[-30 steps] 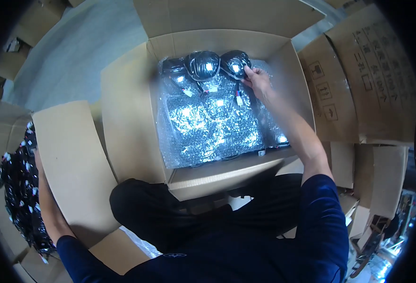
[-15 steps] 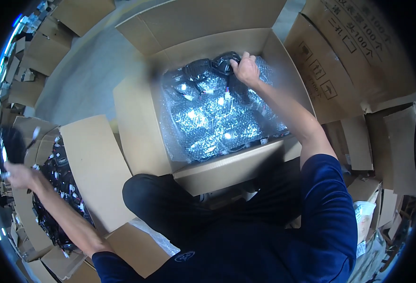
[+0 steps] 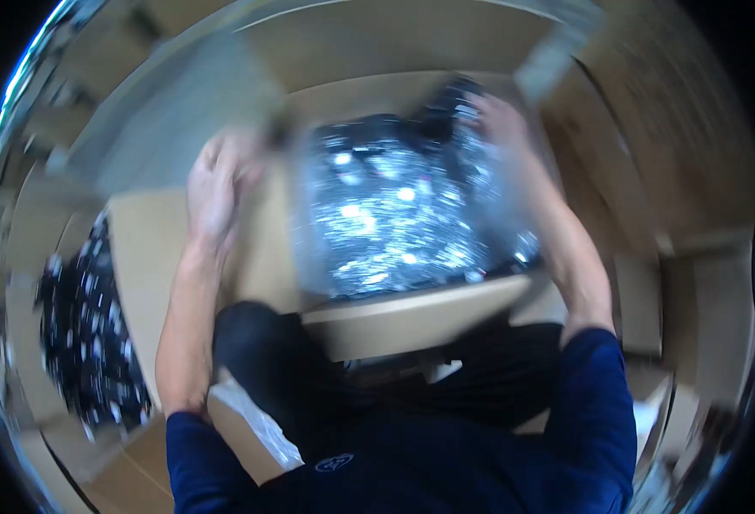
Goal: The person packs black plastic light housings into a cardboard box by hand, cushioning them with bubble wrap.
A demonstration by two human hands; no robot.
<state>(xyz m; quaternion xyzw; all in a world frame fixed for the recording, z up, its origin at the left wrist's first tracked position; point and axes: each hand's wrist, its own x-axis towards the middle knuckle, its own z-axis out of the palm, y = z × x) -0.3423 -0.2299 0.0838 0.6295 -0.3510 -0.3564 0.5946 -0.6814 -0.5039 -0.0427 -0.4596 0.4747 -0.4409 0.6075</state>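
A large open cardboard box (image 3: 412, 319) stands in front of me, lined with shiny clear bubble wrap (image 3: 377, 231). Over the box's far right part, my right hand (image 3: 499, 122) is closed at a black rounded part (image 3: 453, 101), blurred by motion. My left hand (image 3: 221, 176) hovers over the box's left flap (image 3: 266, 248); its fingers look bent but are smeared, and nothing clear shows in them. More black parts (image 3: 369, 133) lie at the far side on the wrap.
At my left, an open carton holds a heap of black parts with white connectors (image 3: 90, 334). A tall cardboard box (image 3: 643, 111) stands at the right, smaller cartons (image 3: 639, 304) below it. Clear wrapping (image 3: 262, 424) lies beside my leg.
My left hand has come from the left carton toward the big box; the black wired part it held no longer shows there. My right hand has shifted right with a black part.
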